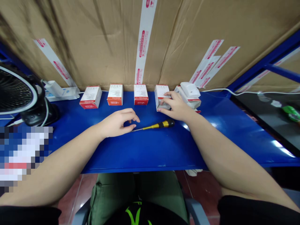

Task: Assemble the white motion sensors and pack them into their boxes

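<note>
Several small white-and-red boxes stand in a row at the back of the blue table point(145, 153). My right hand point(174, 106) is at the fourth box from the left point(161, 90), its fingers spread over the front and right side. A white device point(190, 90) lies on the rightmost box point(197, 103). My left hand point(120, 122) rests over the table with fingers curved and apart, holding nothing. A yellow-and-black screwdriver point(158, 125) lies between my hands, its shaft tip close to my left thumb.
A black fan point(16, 90) and a white power strip point(67, 93) stand at the left. Brown cardboard point(105, 40) with tape rises behind the table. A dark panel point(264, 115) with a green item point(291, 113) lies at the right, and a white cable runs along the back.
</note>
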Available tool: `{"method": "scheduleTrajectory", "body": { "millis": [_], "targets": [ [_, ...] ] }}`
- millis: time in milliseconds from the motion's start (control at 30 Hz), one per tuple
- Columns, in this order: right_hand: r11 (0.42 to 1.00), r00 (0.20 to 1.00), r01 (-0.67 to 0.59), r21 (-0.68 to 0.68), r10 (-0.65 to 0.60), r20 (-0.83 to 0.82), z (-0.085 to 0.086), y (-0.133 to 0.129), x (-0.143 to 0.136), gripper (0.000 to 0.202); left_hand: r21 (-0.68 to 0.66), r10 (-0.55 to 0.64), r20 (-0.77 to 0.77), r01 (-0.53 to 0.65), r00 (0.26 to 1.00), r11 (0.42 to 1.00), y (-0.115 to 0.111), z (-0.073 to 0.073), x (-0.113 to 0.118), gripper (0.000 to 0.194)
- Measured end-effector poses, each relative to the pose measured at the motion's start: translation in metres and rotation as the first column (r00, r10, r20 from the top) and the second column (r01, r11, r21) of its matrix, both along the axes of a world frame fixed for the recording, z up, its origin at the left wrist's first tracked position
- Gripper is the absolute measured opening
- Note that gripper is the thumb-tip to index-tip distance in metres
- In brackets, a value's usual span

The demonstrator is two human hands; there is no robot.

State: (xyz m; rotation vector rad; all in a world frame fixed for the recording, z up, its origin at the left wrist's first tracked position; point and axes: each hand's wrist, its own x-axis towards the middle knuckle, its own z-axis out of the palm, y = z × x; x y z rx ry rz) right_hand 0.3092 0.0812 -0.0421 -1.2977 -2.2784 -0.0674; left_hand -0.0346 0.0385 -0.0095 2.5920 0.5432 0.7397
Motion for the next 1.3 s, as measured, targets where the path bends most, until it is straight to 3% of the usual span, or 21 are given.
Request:
{"method": "scheduleTrajectory", "body": {
  "millis": [167, 433, 633, 800, 867, 967, 1033, 1100, 1200, 1300],
  "targets": [
    [0.988, 0.984, 0.133, 0.083, -0.122, -0.127, -0.006, 0.004, -0.024, 0.043, 0.007, 0.002, -0.015, -0.002, 1.0, 1.0, 0.0, -0.001, 0.001, 0.017],
    [0.997, 0.994, 0.056, 0.051, -0.05, -0.099, -0.015, 0.023, -0.019, 0.027, 0.023, 0.0, -0.008, 0.0, 1.0, 1.0, 0.0, 0.0, 0.001, 0.017],
    [0.993, 0.977, 0.064, 0.097, -0.043, -0.209, 0.001, 0.019, -0.009, 0.02, 0.038, 0.001, 0.003, -0.001, 1.0, 0.999, 0.001, 0.001, 0.0, 0.016],
    [0.963, 0.929, 0.063, 0.264, 0.04, -0.369, 0.027, -0.001, 0.001, 0.016, 0.102, 0.034, 0.019, -0.035, 0.999, 0.994, 0.001, 0.001, -0.001, 0.016],
    [0.949, 0.894, -0.011, 0.316, 0.151, -0.423, 0.039, -0.014, -0.002, 0.016, 0.187, 0.086, 0.082, -0.1, 0.993, 0.977, 0.001, 0.0, 0.0, 0.023],
    [0.909, 0.8, -0.252, 0.332, 0.388, -0.457, 0.052, -0.037, -0.02, 0.018, 0.359, 0.164, 0.236, -0.242, 0.958, 0.901, 0.002, -0.003, 0.0, 0.052],
    [0.854, 0.732, -0.433, 0.289, 0.52, -0.439, 0.056, -0.052, -0.038, 0.019, 0.457, 0.178, 0.306, -0.308, 0.935, 0.835, 0.001, -0.003, 0.001, 0.067],
    [0.794, 0.684, -0.565, 0.226, 0.603, -0.41, 0.054, -0.063, -0.057, 0.019, 0.512, 0.191, 0.297, -0.325, 0.936, 0.795, -0.002, -0.002, 0.003, 0.065],
    [0.774, 0.68, -0.599, 0.206, 0.627, -0.379, 0.046, -0.07, -0.075, 0.024, 0.531, 0.171, 0.167, -0.235, 0.971, 0.814, -0.005, 0.0, 0.004, 0.049],
    [0.771, 0.615, -0.595, 0.225, 0.618, -0.491, 0.036, -0.07, -0.079, 0.031, 0.505, 0.114, 0.138, -0.169, 0.984, 0.846, -0.003, -0.002, 0.004, 0.048]
  ]
}}
